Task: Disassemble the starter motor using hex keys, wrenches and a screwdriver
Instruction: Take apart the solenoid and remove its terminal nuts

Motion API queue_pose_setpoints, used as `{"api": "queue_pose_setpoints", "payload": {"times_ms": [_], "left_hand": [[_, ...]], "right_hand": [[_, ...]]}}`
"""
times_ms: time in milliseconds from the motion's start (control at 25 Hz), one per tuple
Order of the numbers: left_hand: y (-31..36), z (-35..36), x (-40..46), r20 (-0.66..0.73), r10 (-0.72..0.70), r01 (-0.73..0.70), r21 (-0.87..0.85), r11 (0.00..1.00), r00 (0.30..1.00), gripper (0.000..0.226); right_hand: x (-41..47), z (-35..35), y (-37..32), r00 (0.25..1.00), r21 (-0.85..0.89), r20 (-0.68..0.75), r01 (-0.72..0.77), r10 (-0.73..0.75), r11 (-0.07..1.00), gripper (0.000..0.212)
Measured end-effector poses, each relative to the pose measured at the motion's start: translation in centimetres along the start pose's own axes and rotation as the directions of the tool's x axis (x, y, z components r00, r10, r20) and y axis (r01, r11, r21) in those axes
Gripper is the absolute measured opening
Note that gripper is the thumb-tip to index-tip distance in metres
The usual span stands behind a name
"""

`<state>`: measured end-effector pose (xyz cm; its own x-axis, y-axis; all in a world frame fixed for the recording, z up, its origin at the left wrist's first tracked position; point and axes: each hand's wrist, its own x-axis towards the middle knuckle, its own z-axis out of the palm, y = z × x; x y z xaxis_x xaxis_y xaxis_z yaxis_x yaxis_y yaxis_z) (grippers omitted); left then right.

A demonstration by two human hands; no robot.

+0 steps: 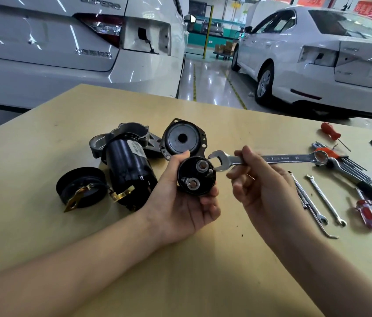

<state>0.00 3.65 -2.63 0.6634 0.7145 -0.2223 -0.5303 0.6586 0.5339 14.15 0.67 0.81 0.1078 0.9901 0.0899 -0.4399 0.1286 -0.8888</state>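
My left hand (180,202) is cupped palm-up around the black solenoid (196,176), thumb along its far side and fingers curled under it, holding it above the tan table (43,156) with its terminal end facing me; I can see two studs on that face. My right hand (256,177) grasps a combination wrench (269,159) by the shank, fingers wrapped over it, and the open end sits just beside the solenoid's upper stud, very close to it, though I cannot tell whether it touches. The ring end points off to the right, over a set of hex keys (349,163) in an orange holder.

On the table behind my left hand lies the black motor housing (128,170), resting against the silver drive-end casting (125,136). A round end plate (181,138) stands just beyond the solenoid, and a black end cap (81,187) with a brass strap lies at the left.

To the right lie two slim wrenches (326,199), a red-handled screwdriver (331,131) and a clear-handled screwdriver (369,212). White cars (317,53) stand behind the table
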Motion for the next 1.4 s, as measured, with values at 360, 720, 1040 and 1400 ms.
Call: {"api": "queue_pose_setpoints", "payload": {"times_ms": [360,720,1040,1400], "left_hand": [[0.0,-0.1,0.1,-0.001,0.007,-0.007,0.023,1.000,1.000,0.047],[0.0,0.1,0.1,-0.029,-0.015,0.015,0.012,1.000,0.999,0.051],[0.1,0.2,0.1,-0.056,-0.028,0.029,0.001,1.000,0.998,0.052],[-0.2,0.1,0.0,-0.051,-0.003,0.001,-0.031,1.000,0.999,0.053]], "right_hand": [[-0.4,0.3,0.4,0.997,-0.057,0.075,0.039,-0.035,0.998,0.021],[2.0,0.0,-0.2,0.969,-0.242,0.244,0.094,-0.033,0.966,0.022],[5.5,4.0,-3.2,0.869,-0.704,0.485,0.321,0.099,0.633,0.030],[6.2,8.8,-3.5,0.648,-0.747,0.636,0.654,0.420,0.122,0.033]]}}
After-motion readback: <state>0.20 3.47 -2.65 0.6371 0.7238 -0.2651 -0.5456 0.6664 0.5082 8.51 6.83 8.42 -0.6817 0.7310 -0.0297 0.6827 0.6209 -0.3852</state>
